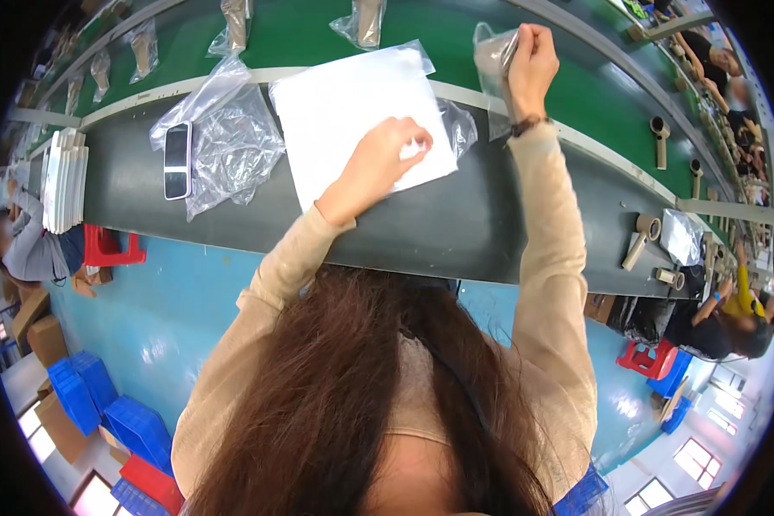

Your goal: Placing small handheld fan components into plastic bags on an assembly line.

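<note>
Your right hand (533, 73) pinches a clear bag (490, 60) with a brownish thing inside, holding it up over the far edge of the dark table (464, 224), by the green belt (301, 34). Your left hand (385, 159) is over the white sheets (331, 112) on the table, its fingers curled; you cannot tell whether they grip anything. Left of the sheets, a phone (177, 162) lies against crumpled plastic (236, 142).

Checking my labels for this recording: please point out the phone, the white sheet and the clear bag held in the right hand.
Phone (177, 162): head view, on its dark screen.
White sheet (344, 107): head view, on its bare upper part.
Clear bag (492, 79): head view, on its left side.
</note>
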